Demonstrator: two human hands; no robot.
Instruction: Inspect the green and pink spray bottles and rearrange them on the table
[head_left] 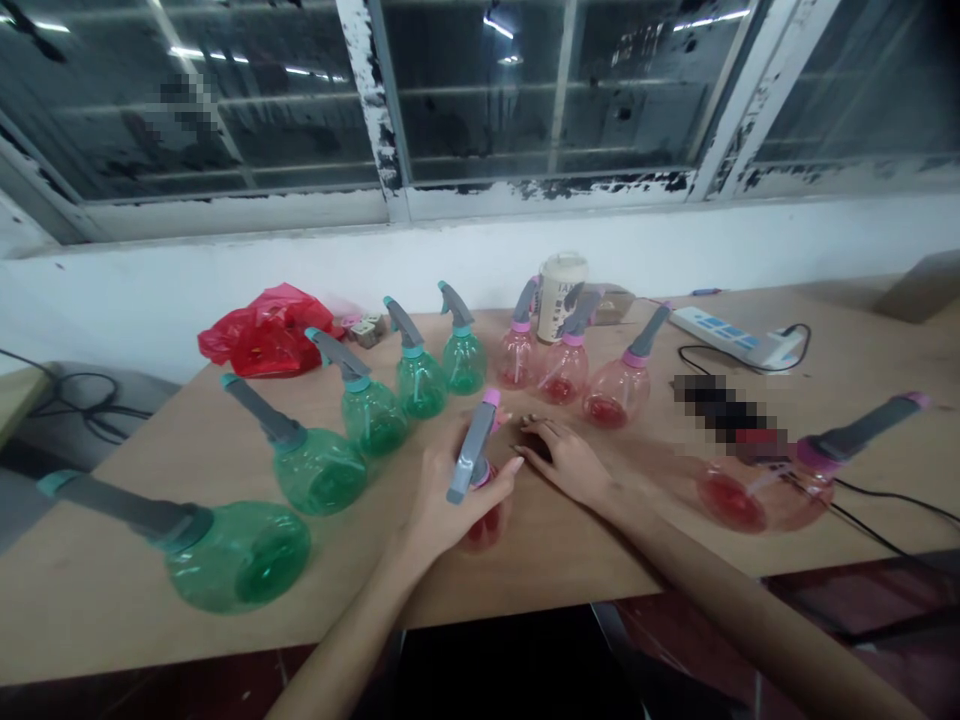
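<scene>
Near the front middle of the table, my left hand (442, 490) is wrapped round a pink spray bottle (489, 522) with a grey trigger head and pink nozzle. The bottle stands upright, its body partly hidden by the fingers and thumb. Just to its right, my right hand (566, 462) rests low on the table, thumb and fingers apart, with nothing visible in it. Several green spray bottles (319, 475) form a curved row on the left. Three more pink spray bottles (616, 390) stand behind my hands, and another pink bottle (772, 495) is at the right.
A red plastic bag (274, 330) lies at the back left. A paper cup (561, 300) stands behind the pink bottles. To the right are a white power strip (739, 340) with a black cable and a blurred-out dark object (724, 410). The table (547, 570) meets a windowed wall.
</scene>
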